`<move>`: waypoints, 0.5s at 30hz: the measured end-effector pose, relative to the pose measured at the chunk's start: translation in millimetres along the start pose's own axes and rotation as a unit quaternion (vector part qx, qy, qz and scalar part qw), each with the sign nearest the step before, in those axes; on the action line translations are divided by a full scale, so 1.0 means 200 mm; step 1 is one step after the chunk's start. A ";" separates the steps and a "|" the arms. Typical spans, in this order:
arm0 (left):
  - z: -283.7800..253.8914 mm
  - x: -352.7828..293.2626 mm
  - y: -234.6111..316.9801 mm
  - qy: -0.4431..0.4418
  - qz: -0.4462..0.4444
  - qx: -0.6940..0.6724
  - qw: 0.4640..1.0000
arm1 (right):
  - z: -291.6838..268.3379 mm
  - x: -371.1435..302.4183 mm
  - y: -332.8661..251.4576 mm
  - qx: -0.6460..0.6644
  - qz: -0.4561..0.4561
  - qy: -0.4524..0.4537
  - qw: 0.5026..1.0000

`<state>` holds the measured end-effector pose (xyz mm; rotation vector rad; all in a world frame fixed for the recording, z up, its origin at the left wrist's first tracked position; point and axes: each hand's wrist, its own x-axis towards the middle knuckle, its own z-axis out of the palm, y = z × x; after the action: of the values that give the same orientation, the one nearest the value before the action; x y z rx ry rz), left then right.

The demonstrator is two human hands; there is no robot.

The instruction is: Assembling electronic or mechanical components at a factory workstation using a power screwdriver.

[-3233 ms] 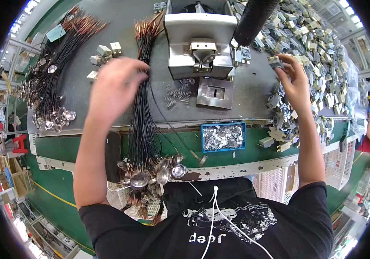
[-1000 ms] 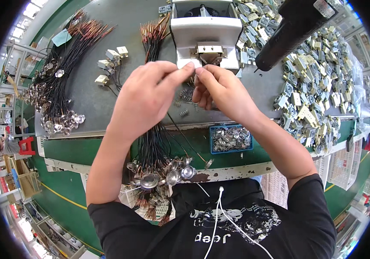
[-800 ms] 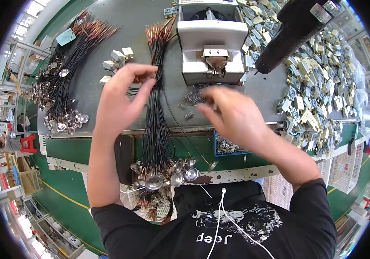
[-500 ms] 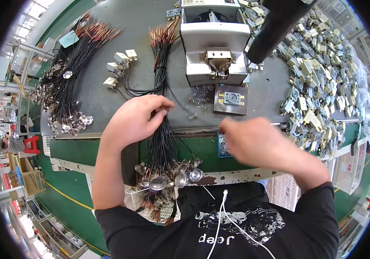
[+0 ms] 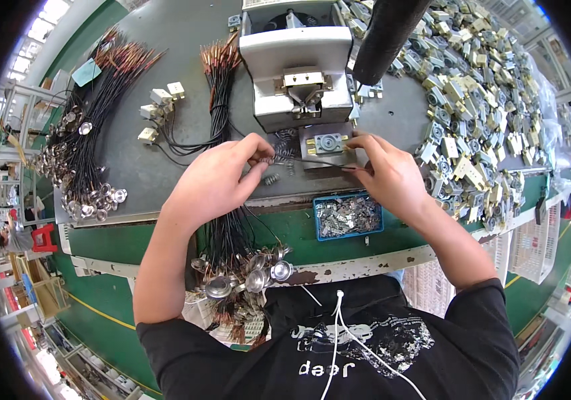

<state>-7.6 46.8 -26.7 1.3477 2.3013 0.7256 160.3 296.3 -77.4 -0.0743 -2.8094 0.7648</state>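
My left hand (image 5: 222,173) is closed, thumb and forefinger pinching a small coil spring (image 5: 267,160) beside a scatter of loose springs (image 5: 285,148). A thin black wire (image 5: 322,162) stretches from near that spring across to my right hand (image 5: 389,170). There my thumb and forefinger close on the wire's end. Just behind the wire, a grey socket block (image 5: 329,143) with brass terminals sits on a metal plate (image 5: 309,161). Under my left wrist passes a bundle of black wires (image 5: 222,230), with copper-coloured ends at the back and round metal cups (image 5: 255,280) hanging over the table edge.
A bench machine (image 5: 299,80) stands behind the plate, with a dark pole (image 5: 389,40) on its right. A blue tray (image 5: 317,233) of small metal parts lies in front. Socket blocks (image 5: 465,113) heap at right; another wire bundle (image 5: 105,97) and several wired blocks (image 5: 159,100) lie left.
My right hand has moved up and back from over the blue tray, uncovering it, and now grips the wire's end. My left hand has shifted slightly; the whole view has moved a little.
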 end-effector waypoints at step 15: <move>0.16 0.30 0.13 0.112 0.200 0.070 0.971 | -0.11 -0.06 -0.12 0.109 -0.035 -0.075 0.991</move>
<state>-0.1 117.6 -40.5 1.9198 2.3076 0.8904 177.1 285.1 -49.4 0.1239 -2.8282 1.0966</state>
